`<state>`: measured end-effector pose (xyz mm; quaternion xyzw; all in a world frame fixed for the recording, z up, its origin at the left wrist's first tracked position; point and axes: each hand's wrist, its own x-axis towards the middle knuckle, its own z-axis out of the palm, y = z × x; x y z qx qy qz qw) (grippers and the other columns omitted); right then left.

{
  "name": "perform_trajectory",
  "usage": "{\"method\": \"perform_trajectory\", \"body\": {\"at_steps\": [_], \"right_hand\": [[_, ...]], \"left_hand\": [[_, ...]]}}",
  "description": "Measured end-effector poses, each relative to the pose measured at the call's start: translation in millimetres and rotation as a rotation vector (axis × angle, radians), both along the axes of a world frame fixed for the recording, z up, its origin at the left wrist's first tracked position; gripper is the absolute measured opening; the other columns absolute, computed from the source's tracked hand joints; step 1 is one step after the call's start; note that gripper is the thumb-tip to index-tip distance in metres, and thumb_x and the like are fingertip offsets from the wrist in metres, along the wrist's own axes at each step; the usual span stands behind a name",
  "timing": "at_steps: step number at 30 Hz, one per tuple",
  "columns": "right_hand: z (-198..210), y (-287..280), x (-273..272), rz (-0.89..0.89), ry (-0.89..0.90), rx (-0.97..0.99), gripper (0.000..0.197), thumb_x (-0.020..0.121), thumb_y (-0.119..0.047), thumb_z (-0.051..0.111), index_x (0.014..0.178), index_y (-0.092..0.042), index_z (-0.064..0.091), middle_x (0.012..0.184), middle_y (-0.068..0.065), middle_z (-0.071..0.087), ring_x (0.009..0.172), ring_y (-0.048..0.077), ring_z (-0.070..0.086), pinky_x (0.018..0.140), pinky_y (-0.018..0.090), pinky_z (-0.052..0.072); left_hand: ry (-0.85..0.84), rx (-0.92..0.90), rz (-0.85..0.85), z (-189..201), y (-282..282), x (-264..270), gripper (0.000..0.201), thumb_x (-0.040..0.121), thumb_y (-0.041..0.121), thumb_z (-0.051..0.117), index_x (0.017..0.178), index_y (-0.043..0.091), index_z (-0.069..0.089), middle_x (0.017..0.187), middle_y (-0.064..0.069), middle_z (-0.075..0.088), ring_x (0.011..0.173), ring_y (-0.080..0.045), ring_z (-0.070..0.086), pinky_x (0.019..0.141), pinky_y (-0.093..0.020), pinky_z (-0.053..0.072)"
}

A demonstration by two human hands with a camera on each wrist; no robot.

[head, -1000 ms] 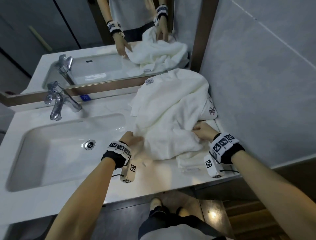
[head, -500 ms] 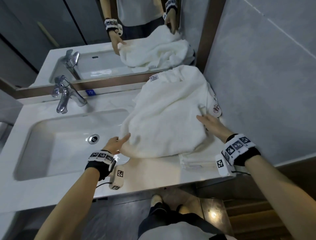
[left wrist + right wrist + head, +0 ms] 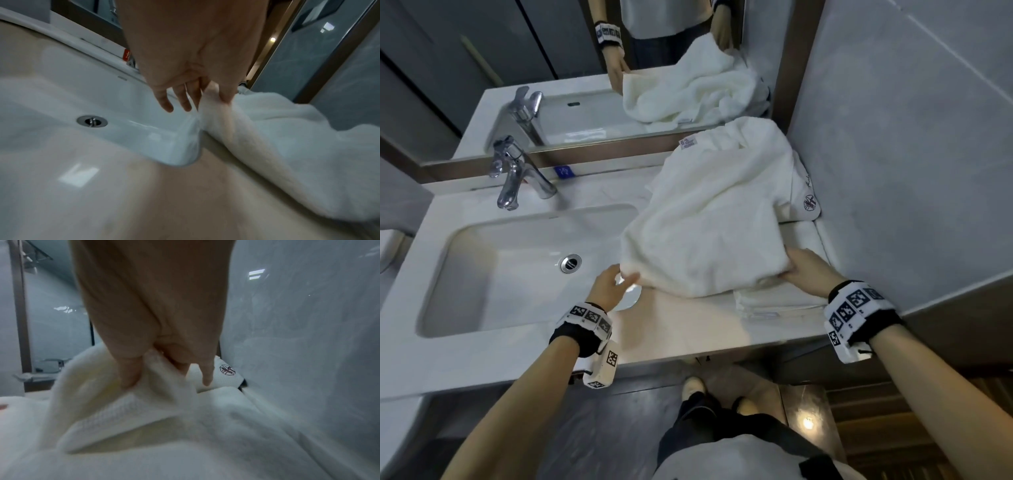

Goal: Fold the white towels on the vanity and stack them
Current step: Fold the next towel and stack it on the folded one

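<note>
The sink (image 3: 493,274) holds only its metal drain (image 3: 570,263), a tap (image 3: 517,171) behind it. On the white bench (image 3: 688,329), against the grey wall (image 3: 893,137) and mirror (image 3: 551,51), lies the towel (image 3: 709,233). The left hand (image 3: 607,286) pinches its left corner between thumb and fingers (image 3: 226,95); the right hand (image 3: 808,270) grips its right corner.
</note>
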<state>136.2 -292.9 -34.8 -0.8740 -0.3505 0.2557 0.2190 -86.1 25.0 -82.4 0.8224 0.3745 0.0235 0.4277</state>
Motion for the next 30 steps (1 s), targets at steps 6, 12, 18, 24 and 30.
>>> {"method": "perform_trajectory", "body": {"at_steps": [6,12,18,24,30], "right_hand": [[14.4,9.6,-3.2,-0.152,0.293,0.382,0.033,0.096,-0.022,0.049,0.129,-0.020,0.048,0.120,-0.005,0.058,0.111,0.009,0.052,0.084,0.019,0.040],[5.1,11.4,8.3,-0.240,0.283,0.341,0.024,0.088,-0.022,0.062,0.111,-0.019,0.057,0.114,0.004,0.064,0.104,0.013,0.061,0.083,0.019,0.050],[-15.9,-14.9,3.5,-0.372,0.296,0.033,0.077,0.077,-0.041,0.071,0.136,-0.007,0.037,0.133,0.008,0.053,0.119,0.024,0.052,0.093,0.037,0.045],[-15.3,-21.8,-11.9,-0.180,0.276,-0.071,0.085,0.066,-0.015,0.081,0.136,-0.012,0.034,0.130,0.006,0.051,0.110,0.018,0.048,0.084,0.026,0.038],[-18.7,-27.4,-17.3,-0.351,0.273,0.121,0.087,0.070,-0.017,0.081,0.141,-0.018,0.031,0.138,0.003,0.047,0.120,0.022,0.048,0.085,0.027,0.038]], "left_hand": [[-0.188,0.078,0.190,36.8,-2.4,26.7,0.031,0.097,0.030,0.042,0.083,0.003,0.042,0.076,-0.008,0.045,0.074,-0.022,0.041,0.067,-0.034,0.033],[0.096,0.057,0.238,30.5,-0.4,41.2,0.034,0.096,0.034,0.044,0.097,0.001,0.045,0.106,-0.022,0.056,0.105,-0.037,0.054,0.083,-0.038,0.041],[0.358,-0.117,-0.158,6.5,-18.3,14.7,0.075,0.074,0.041,0.076,0.131,0.006,0.044,0.128,-0.012,0.055,0.116,-0.028,0.053,0.094,-0.035,0.044],[0.524,0.240,-0.501,-1.0,-32.5,-8.4,0.104,0.057,0.044,0.086,0.134,0.005,0.028,0.143,-0.011,0.018,0.134,-0.032,0.020,0.110,-0.043,0.032],[0.227,0.456,-0.406,-7.9,-40.2,-24.6,0.058,0.082,0.024,0.069,0.133,0.006,0.049,0.146,-0.013,0.038,0.135,-0.029,0.033,0.103,-0.040,0.038]]}}
